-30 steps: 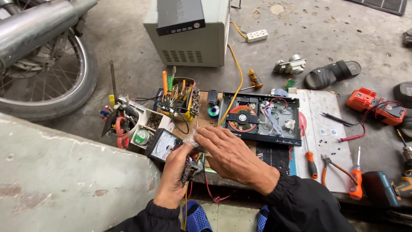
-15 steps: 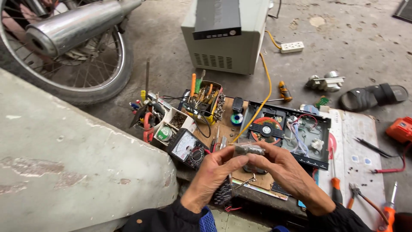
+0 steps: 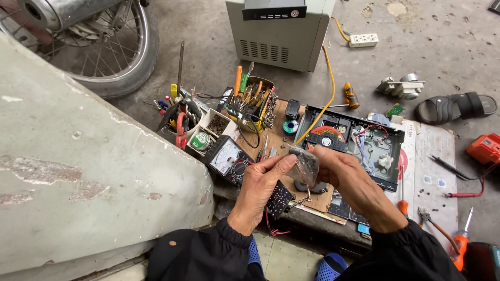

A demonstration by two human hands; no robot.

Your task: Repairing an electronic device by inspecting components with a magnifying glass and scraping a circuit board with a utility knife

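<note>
Both hands meet just above the near edge of the wooden work board (image 3: 281, 112), and a small clear plastic bag (image 3: 306, 165) sits between them. The left hand (image 3: 259, 190) pinches the bag's left side between thumb and forefinger, the fingertips pressed together on the film. The right hand (image 3: 350, 179) closes on the bag from the other side, its fingers curled around the right edge, so each hand grips its own end and neither is nearer than the other. The bag's long axis runs roughly upright, tilted a little toward the right hand; what lies inside it is too blurred to tell. Under the left palm a small dark perforated circuit board (image 3: 280, 200) with thin red wires hangs; whether the lower fingers hold it or it merely dangles cannot be told.

Just beyond the left fingers an analogue multimeter (image 3: 229, 157) lies at the board's left edge. Behind the right hand an opened disc player chassis (image 3: 359, 143) fills the board's right side. A yellow tool caddy (image 3: 253, 104) stands at the far edge.
</note>
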